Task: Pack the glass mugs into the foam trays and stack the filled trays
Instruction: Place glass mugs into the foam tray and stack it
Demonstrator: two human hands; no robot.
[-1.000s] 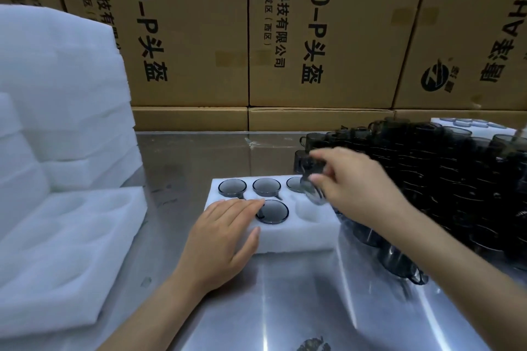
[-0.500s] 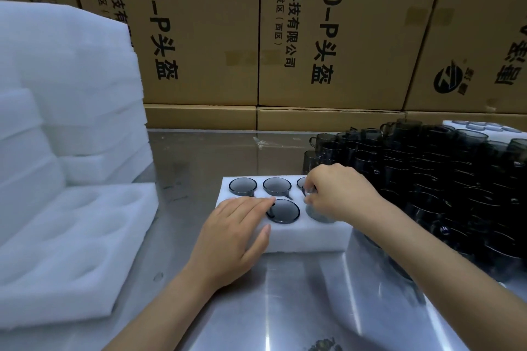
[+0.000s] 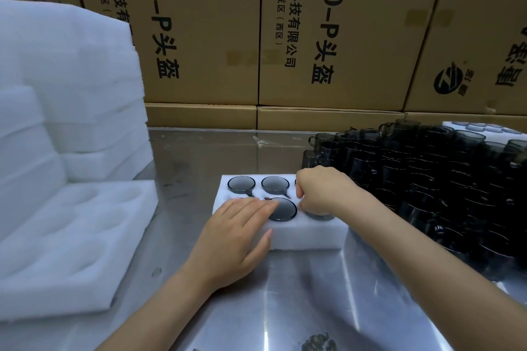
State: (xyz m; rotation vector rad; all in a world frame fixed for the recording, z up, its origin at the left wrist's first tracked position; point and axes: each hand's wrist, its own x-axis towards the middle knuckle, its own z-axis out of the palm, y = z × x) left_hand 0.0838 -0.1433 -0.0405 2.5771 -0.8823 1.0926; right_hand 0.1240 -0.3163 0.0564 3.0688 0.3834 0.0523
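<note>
At frame centre, the foam tray [image 3: 308,236] is pressed by the flat-fingered left hand [image 3: 236,234]; a glass mug [image 3: 320,214] is apparently pinched by the right hand [image 3: 325,191].

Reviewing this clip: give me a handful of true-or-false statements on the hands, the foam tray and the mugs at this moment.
1. The left hand lies flat on the foam tray. True.
2. The right hand is empty and lifted clear of the tray. False: it reaches down over the tray's near right pocket, fingers curled at a mug there.
3. The loose glass mugs are piled right of the tray. True.
4. The empty foam trays lie on the right. False: they are on the left.
</note>
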